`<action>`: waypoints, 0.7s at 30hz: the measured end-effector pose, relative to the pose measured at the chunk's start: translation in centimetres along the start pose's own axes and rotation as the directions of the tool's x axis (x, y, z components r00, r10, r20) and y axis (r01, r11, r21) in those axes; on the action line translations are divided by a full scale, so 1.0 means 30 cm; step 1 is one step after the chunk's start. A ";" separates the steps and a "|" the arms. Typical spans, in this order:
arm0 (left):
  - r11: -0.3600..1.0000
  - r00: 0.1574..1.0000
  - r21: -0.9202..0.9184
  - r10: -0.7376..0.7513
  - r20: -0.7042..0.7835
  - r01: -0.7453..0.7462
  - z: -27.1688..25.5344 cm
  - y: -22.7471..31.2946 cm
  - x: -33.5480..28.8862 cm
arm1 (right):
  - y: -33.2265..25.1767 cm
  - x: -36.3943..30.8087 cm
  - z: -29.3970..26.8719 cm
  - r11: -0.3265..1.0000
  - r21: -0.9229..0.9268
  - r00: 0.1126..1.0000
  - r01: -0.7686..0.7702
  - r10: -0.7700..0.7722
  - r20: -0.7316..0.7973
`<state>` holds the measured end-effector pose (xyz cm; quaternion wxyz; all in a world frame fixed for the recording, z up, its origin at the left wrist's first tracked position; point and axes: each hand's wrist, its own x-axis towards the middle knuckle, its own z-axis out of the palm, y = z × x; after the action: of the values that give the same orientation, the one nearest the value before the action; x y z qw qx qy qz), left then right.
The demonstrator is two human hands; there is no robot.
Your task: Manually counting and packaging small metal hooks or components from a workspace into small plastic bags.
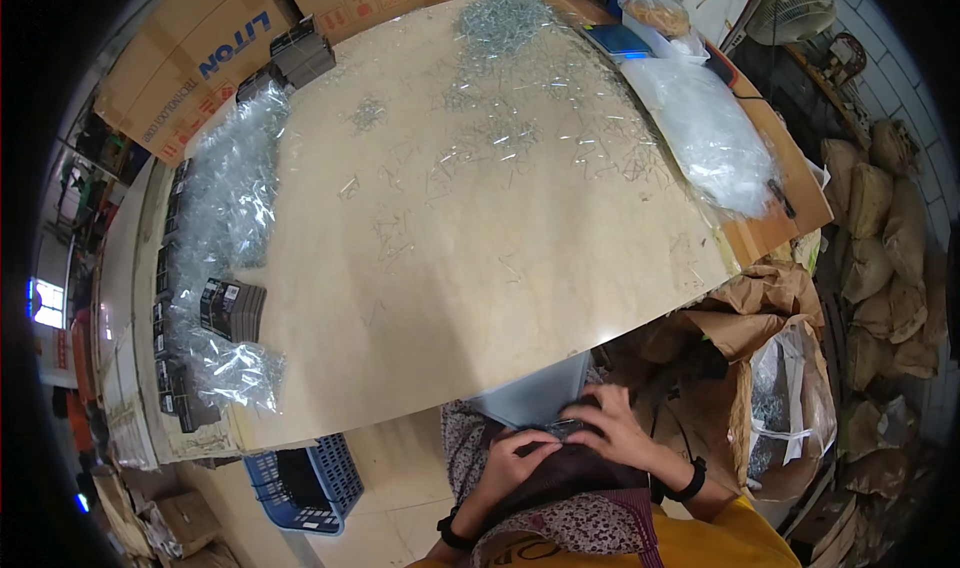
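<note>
Above my lap, just off the table's near edge, both hands work close together. My left hand [512, 465] is closed, thumb and fingers pinched at the edge of a small dark piece [565, 429] whose kind I cannot make out. On its other side my right hand [618, 434] curls its fingers around the same piece. A pale blue-grey plastic tray [530, 390] rests partly under the table edge, right beyond the hands. Thin metal pins [515, 138] lie scattered over the table [450, 318], heaped in a pile [505, 20] at the far side.
Clear plastic bags [230, 183] and stacked dark cards [233, 310] line the table's left side. At the right lie more clear bags [700, 128] and a scale [616, 40]. Cartons [200, 58] stand behind. A blue basket [305, 488] and paper sack [745, 408] flank me.
</note>
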<state>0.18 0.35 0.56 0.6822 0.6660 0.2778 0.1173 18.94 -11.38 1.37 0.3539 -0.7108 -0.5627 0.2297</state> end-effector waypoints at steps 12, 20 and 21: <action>0.995 0.971 0.103 -0.037 0.235 0.013 -0.016 -0.137 -0.003 | 0.144 -0.088 0.121 0.973 0.228 0.931 -0.035 -0.051 0.362; 0.999 0.989 0.026 -0.039 0.143 0.035 -0.090 0.149 -0.011 | -0.026 0.090 -0.077 0.937 0.321 0.955 0.136 -0.210 0.209; 0.972 0.997 -0.233 -0.028 0.073 0.044 -0.096 0.180 -0.009 | -0.058 0.124 -0.098 0.935 0.325 0.952 0.141 -0.218 0.214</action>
<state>-0.47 3.09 6.00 0.7672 0.5796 0.2501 0.1137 20.94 -8.31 4.86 0.4068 -0.5585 -0.6229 0.3669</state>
